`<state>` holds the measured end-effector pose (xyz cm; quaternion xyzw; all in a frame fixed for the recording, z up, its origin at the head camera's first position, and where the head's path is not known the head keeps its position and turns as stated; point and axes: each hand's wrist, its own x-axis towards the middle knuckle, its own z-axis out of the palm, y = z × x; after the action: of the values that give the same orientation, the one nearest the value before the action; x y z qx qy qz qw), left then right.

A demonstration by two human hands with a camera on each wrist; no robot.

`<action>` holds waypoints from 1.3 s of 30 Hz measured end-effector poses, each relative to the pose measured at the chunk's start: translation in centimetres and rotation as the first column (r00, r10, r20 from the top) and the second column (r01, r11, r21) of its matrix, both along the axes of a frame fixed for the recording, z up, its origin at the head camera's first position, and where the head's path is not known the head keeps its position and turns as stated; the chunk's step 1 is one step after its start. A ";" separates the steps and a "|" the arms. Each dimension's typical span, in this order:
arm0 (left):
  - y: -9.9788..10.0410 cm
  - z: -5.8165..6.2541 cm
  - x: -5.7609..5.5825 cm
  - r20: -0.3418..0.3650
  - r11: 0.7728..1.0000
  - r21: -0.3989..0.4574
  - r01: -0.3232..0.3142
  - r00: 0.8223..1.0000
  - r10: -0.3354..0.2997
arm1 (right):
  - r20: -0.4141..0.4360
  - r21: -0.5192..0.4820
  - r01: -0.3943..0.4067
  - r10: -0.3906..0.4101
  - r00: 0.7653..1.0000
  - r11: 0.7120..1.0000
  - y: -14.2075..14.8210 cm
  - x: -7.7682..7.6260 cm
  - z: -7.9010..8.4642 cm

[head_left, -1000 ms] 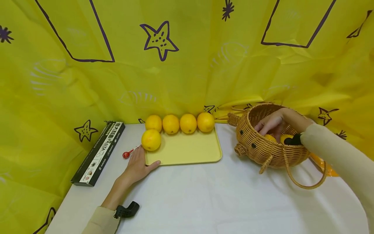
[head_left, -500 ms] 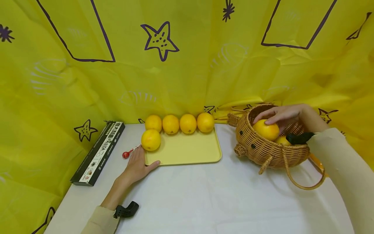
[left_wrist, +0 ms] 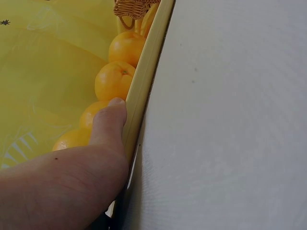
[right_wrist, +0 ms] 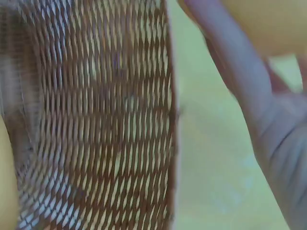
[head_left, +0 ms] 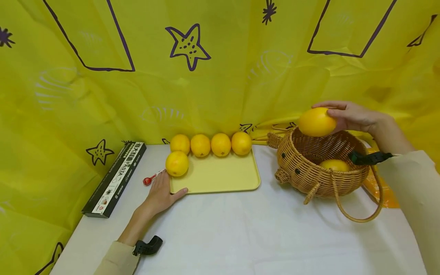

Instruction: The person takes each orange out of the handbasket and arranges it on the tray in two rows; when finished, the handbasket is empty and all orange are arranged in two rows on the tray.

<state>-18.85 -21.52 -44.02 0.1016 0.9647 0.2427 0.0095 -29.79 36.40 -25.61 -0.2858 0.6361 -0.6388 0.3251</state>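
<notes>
My right hand [head_left: 354,116] grips an orange [head_left: 317,122] just above the rim of a pig-shaped wicker basket [head_left: 314,177]. Another orange [head_left: 334,165] lies inside the basket. In the right wrist view the woven wall [right_wrist: 120,115] fills the left part, and the blurred held fruit [right_wrist: 268,24] shows at upper right. With fingers extended, my left hand [head_left: 159,194] rests at the near left corner of a pale yellow tray [head_left: 220,179], its thumb [left_wrist: 109,122] along the front rim. Several oranges line the tray's back edge, and one orange [head_left: 177,163] sits in front at the left.
A black pasta box [head_left: 115,179] lies at the left. Beside the tray is a red lollipop [head_left: 148,180]. An orange packet [head_left: 381,191] lies partly behind the basket, whose handle [head_left: 364,219] loops forward on the white table. A yellow patterned cloth [head_left: 220,76] hangs behind.
My right hand has taken an orange from inside the basket and lifted it up over the rim. The left hand and the tray have stayed in place.
</notes>
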 end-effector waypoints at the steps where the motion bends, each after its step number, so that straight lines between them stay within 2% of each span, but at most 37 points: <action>1: 0.0 0.0 0.0 0.002 1.000 0.001 0.001 1.000 -0.001 | 0.005 -0.052 0.064 -0.063 0.998 0.997 -0.5 0.4 0.1; 3: 0.0 0.0 0.0 0.005 1.000 0.000 0.003 1.000 -0.003 | 0.026 -0.144 0.211 -0.210 0.977 0.967 -1.8 1.2 0.3; 5: -0.1 -0.1 -0.1 0.002 1.000 0.002 0.004 1.000 -0.004 | 0.053 -0.209 0.354 -0.351 0.935 0.912 -3.1 2.2 0.5; 7: -0.1 -0.1 -0.1 -0.003 1.000 0.002 0.004 1.000 -0.004 | 0.077 -0.261 0.460 -0.456 0.886 0.849 -4.4 3.0 0.6; 10: -0.3 -0.1 -0.2 -0.004 1.000 0.001 0.002 1.000 -0.002 | 0.057 -0.294 0.534 -0.543 0.838 0.793 -5.9 4.1 0.5; 17: -0.4 -0.3 -0.4 0.000 1.000 0.002 0.001 1.000 -0.001 | -0.079 -0.271 0.606 -0.644 0.761 0.748 -8.9 5.9 0.0; 20: -0.4 -0.4 -0.5 -0.013 1.000 0.003 0.006 1.000 -0.006 | -0.181 -0.226 0.636 -0.674 0.717 0.738 -10.4 6.6 -0.2; 23: -0.4 -0.5 -0.5 -0.017 1.000 -0.001 0.007 1.000 -0.007 | -0.305 -0.157 0.658 -0.670 0.676 0.736 -12.0 7.4 -0.5; 29: -0.4 -0.5 -0.6 -0.016 1.000 0.005 0.005 1.000 -0.005 | -0.531 -0.089 0.646 -0.585 0.613 0.758 -15.5 8.6 -1.5; 34: -0.5 -0.5 -0.6 -0.016 1.000 0.000 0.005 1.000 -0.005 | -0.569 -0.137 0.594 -0.554 0.608 0.793 -18.4 9.3 -2.6; 38: -0.5 -0.5 -0.6 -0.022 1.000 0.000 0.006 1.000 -0.006 | -0.562 -0.154 0.574 -0.549 0.619 0.805 -20.3 9.3 -3.2; 39: -0.5 -0.5 -0.5 -0.024 1.000 -0.001 0.006 1.000 -0.006 | -0.552 -0.156 0.567 -0.547 0.629 0.809 -20.7 9.3 -3.4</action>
<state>-19.39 -21.99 -44.51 0.1074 0.9646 0.2409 -0.0011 -20.50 15.65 -29.00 -0.2480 0.7704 -0.5804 -0.0902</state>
